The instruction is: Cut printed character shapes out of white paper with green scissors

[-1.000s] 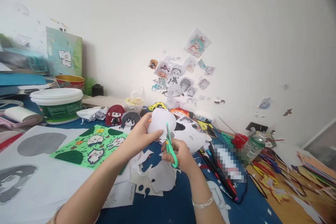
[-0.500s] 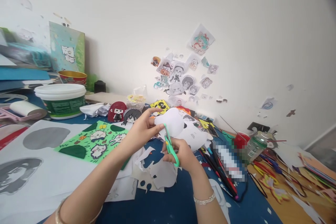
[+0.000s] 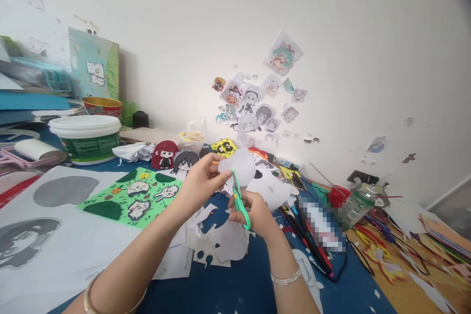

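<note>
My left hand (image 3: 206, 179) pinches a white paper cutout (image 3: 241, 167) between thumb and fingers, above the blue table. A pair of green scissors (image 3: 240, 206) is in my right hand (image 3: 253, 213), fingers curled through the handles. The blades point up and away, against the lower edge of the paper next to my left thumb. Below the hands lie white paper scraps (image 3: 228, 243), some with holes. Behind the held paper are more white cut pieces (image 3: 274, 191) with grey and black print. My fingers hide part of the paper's left edge.
A green drawing (image 3: 132, 198) and large printed sheets (image 3: 84, 235) lie at left, with a white-lidded tub (image 3: 88, 140) behind. Black pens (image 3: 311, 243), a spray can (image 3: 358, 203) and a red cup (image 3: 337, 195) stand or lie at right. Stickers cover part of the wall.
The held paper has turned and tilted slightly, shifting a little left. Both hands stay nearly in place, the left still pinching the paper and the right still holding the scissors.
</note>
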`<action>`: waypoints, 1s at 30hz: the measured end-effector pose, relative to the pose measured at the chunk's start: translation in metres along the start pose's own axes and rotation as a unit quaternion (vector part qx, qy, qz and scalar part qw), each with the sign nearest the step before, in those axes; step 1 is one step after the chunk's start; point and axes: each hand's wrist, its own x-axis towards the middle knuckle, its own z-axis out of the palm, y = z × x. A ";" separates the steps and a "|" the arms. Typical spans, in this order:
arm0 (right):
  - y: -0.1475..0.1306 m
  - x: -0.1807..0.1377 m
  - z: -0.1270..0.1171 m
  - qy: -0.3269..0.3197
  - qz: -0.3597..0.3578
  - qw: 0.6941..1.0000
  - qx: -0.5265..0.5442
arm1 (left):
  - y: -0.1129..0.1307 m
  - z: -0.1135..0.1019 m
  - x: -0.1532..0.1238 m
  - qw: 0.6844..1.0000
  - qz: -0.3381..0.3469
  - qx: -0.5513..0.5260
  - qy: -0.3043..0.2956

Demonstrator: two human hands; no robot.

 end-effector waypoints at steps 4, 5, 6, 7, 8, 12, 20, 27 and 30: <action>0.000 0.001 0.002 0.010 -0.008 1.000 0.027 | 0.000 0.000 0.000 1.000 0.004 0.018 0.006; 0.000 0.001 0.003 0.011 -0.008 0.999 0.031 | 0.000 0.000 0.000 1.000 0.006 0.018 0.005; 0.000 0.001 0.003 0.012 -0.007 0.999 0.035 | 0.000 0.001 0.000 1.000 0.007 0.016 0.004; 0.000 0.001 0.003 0.013 -0.005 0.999 0.040 | 0.000 0.001 0.000 1.000 0.007 0.015 0.003; 0.001 0.001 0.003 0.014 -0.003 0.999 0.046 | 0.000 0.000 0.000 1.000 0.007 0.013 0.003; 0.001 0.000 0.002 0.005 -0.005 0.999 0.042 | 0.002 0.000 0.000 1.000 0.005 0.014 -0.001; -0.001 0.000 0.002 0.003 -0.002 1.000 0.030 | 0.008 0.000 -0.001 1.000 -0.013 0.004 0.010; -0.001 0.001 0.002 0.010 -0.006 1.000 0.013 | 0.009 0.001 -0.002 1.000 -0.011 -0.003 0.011; -0.004 0.000 0.000 0.006 -0.006 1.000 0.000 | 0.006 -0.001 -0.001 0.999 -0.010 -0.004 0.034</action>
